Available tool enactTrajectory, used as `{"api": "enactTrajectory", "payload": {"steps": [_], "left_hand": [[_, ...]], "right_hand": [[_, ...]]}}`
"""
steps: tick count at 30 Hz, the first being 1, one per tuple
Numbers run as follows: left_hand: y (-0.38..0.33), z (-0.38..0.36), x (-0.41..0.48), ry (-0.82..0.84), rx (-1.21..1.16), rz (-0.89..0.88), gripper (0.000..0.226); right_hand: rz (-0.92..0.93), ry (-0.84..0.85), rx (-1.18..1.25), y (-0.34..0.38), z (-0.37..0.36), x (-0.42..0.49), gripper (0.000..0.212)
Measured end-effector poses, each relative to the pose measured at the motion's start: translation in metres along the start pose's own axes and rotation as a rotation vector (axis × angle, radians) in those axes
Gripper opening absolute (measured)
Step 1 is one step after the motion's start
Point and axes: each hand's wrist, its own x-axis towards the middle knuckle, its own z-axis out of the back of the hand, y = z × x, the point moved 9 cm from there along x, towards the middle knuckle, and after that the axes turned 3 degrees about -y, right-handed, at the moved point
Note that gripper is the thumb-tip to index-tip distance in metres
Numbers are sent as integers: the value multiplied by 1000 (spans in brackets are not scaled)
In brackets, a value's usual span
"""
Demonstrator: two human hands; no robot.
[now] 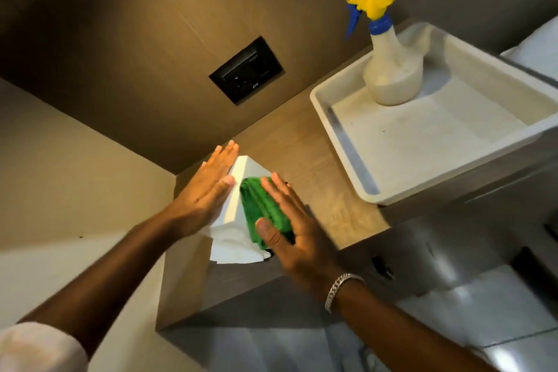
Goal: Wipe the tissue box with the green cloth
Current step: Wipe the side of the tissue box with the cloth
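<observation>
On shelf (302,145), left hand (208,187) flat against tissue box (248,167); right hand (291,228), flat, presses cloth (256,205).

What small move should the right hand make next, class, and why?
Probably slide the green cloth along the face of the tissue box: the right hand presses it flat there, and the left hand braces the opposite side, so the box looks steady.
</observation>
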Motion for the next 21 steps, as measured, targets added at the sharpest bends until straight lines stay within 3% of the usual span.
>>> {"api": "enactTrajectory", "payload": {"steps": [2, 6, 12, 18, 21], "left_hand": [[-1, -5, -3, -96, 95, -27, 60], [-1, -4, -2, -150, 118, -54, 64], [6, -5, 0, -192, 108, 7, 64], [7, -2, -1, -200, 124, -35, 63], [6, -3, -1, -205, 121, -41, 64]], "right_hand": [[68, -4, -158, 8, -18, -5, 73], [57, -109, -242, 10, -32, 1, 78], [17, -203, -176, 1, -10, 51, 76], [-60, -194, -138, 3, -39, -29, 80], [-45, -215, -219, 11, -40, -13, 78]]}}
